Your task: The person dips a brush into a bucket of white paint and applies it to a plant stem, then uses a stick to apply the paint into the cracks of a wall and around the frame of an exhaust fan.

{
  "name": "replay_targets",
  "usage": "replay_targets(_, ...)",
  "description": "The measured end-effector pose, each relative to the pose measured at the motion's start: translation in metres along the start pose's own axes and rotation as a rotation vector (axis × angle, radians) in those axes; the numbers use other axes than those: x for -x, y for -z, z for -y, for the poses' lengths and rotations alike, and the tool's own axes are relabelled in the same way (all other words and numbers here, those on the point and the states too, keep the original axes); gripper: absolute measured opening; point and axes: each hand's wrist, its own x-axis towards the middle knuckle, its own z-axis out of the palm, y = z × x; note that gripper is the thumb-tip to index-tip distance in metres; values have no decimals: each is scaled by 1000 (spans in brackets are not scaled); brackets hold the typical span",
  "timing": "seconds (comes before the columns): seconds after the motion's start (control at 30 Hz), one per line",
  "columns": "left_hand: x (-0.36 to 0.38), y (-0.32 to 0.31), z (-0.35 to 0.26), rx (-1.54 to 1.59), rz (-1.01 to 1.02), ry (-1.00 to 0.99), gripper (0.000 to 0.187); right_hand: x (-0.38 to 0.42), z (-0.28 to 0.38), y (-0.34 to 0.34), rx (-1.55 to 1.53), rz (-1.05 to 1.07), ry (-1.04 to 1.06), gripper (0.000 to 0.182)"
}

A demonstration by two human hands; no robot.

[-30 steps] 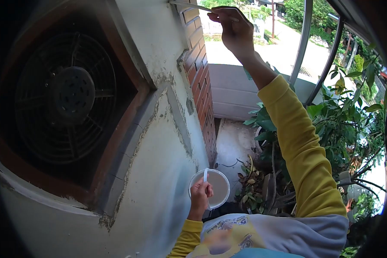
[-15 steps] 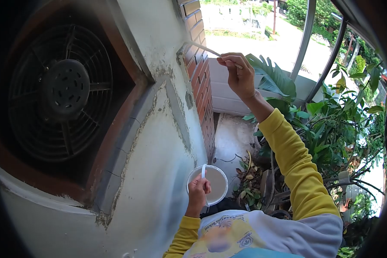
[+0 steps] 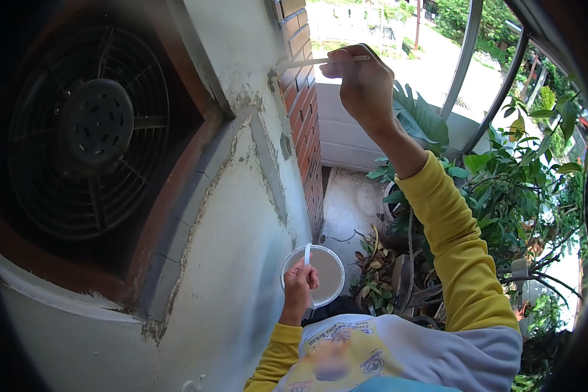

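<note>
My left hand (image 3: 299, 286) is closed on the white handle of a round tub (image 3: 331, 274) that holds a greyish-white liquid. High up, my right hand (image 3: 362, 81) pinches a thin pale brush (image 3: 317, 62). The brush lies nearly level, its tip at the edge where the white plastered wall (image 3: 232, 196) meets the red brick column (image 3: 298, 98). Rough grey patches and cracked plaster show on the wall just below the tip.
A large round fan (image 3: 98, 127) sits in a brown-framed opening at the left. Leafy plants (image 3: 496, 189) crowd the right side near slanted metal posts (image 3: 462, 62). Dry leaves and pots lie below, beside a pale ledge (image 3: 353, 202).
My right hand has risen slightly, and the brush has turned from slanted to nearly level. My left hand and the tub have barely shifted.
</note>
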Motion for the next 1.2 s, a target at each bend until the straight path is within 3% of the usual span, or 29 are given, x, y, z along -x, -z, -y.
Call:
replay_targets(0.07,-1,-1,0,0,0,4,40,6,3,4,27,4,146,15)
replay_targets(0.27,-3,-3,1,-15,13,13,40,25,1,8,-123,-67,171,14)
replay_targets(0.5,-1,-1,0,-23,1,4,39,5,-17,18,-30,-157,-64,13)
replay_targets(0.67,1,-3,0,-20,-5,8,39,2,-45,-2,-24,-44,-40,17)
replay_targets(0.97,3,-3,-5,3,-10,-13,36,-5,-47,-7,21,-71,36,14)
replay_targets(1.2,5,-9,-14,37,26,-3,36,38,-9,21,-62,26,149,14)
